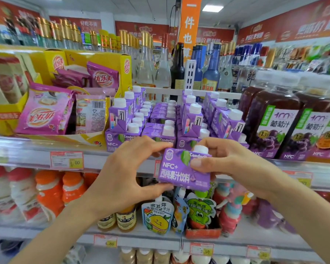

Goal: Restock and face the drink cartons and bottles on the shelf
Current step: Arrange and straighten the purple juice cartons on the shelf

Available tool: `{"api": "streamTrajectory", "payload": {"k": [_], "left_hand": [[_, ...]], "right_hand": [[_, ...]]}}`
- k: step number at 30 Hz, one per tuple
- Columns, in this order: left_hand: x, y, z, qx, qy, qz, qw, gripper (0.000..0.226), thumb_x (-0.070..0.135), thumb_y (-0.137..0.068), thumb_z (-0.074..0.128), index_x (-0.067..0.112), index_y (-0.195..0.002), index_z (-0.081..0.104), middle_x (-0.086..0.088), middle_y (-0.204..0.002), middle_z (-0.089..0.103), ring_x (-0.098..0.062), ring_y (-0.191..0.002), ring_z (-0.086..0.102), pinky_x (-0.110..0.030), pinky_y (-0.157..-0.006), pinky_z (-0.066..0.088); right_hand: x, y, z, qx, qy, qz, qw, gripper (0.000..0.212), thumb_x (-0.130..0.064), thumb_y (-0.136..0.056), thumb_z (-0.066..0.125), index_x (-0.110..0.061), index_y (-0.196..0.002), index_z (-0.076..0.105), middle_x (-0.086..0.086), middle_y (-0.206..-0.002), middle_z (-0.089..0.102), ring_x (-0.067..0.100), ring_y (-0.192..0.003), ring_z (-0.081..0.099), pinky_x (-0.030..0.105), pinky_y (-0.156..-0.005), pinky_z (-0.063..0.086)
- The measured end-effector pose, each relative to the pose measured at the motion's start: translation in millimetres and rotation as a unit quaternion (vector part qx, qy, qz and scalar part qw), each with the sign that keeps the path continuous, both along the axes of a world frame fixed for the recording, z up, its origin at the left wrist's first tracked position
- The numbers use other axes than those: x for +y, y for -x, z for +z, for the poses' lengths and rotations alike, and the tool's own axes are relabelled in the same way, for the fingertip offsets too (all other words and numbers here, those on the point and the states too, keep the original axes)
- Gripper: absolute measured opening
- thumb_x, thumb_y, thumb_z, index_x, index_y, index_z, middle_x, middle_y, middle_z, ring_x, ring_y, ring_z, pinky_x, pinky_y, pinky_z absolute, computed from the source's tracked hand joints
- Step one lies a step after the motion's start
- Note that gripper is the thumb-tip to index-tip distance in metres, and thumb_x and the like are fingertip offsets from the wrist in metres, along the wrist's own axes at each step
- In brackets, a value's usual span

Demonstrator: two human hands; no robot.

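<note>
Both hands held one purple juice carton (181,172) in front of the shelf edge (36,155), label facing the camera, white cap (200,149) uppermost, upright axis tilted slightly clockwise. The left hand (130,168) pinched the carton's left side top to bottom; the right hand (227,164) held the right side, its fingers (196,162) pressed on the label and curled behind the cap. Neither hand was clearly nearer. The stocked purple cartons (160,130) stood just beyond and above the fingers, in rows, some stacked two high. Grape juice bottles (271,126) stood beyond the right fingers, pink sachets (44,113) beyond the left. The front row appeared full, so placement probably required lifting over it.
</note>
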State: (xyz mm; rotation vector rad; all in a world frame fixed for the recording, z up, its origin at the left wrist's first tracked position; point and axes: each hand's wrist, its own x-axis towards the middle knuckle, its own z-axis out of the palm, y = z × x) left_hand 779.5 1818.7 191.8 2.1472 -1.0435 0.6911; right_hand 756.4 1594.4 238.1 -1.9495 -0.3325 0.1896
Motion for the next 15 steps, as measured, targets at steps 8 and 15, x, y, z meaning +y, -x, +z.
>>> {"api": "streamTrajectory", "payload": {"k": [8,15], "left_hand": [[23.2,-22.2,5.3,-0.072,0.013,0.089,0.993,0.039,0.042,-0.086,0.054,0.021,-0.118,0.058,0.018,-0.109,0.058,-0.002,-0.102,0.052,-0.016,-0.090,0.039],[16.6,-41.3,-0.9,-0.190,-0.169,0.198,0.947,0.043,0.038,-0.081,0.047,0.009,-0.108,0.065,-0.006,-0.106,0.064,-0.023,-0.099,0.050,-0.032,-0.079,0.036]], "right_hand": [[7.0,-15.8,100.6,-0.199,0.139,-0.035,0.970,0.035,-0.030,-0.067,0.073,-0.018,-0.098,0.060,-0.008,-0.065,0.069,0.007,-0.060,0.059,0.015,-0.058,0.047],[48.4,-112.8,134.4,-0.295,0.412,-0.025,0.862,0.043,-0.035,-0.066,0.084,-0.024,-0.095,0.054,-0.007,-0.072,0.053,0.008,-0.061,0.047,0.023,-0.055,0.035]]}}
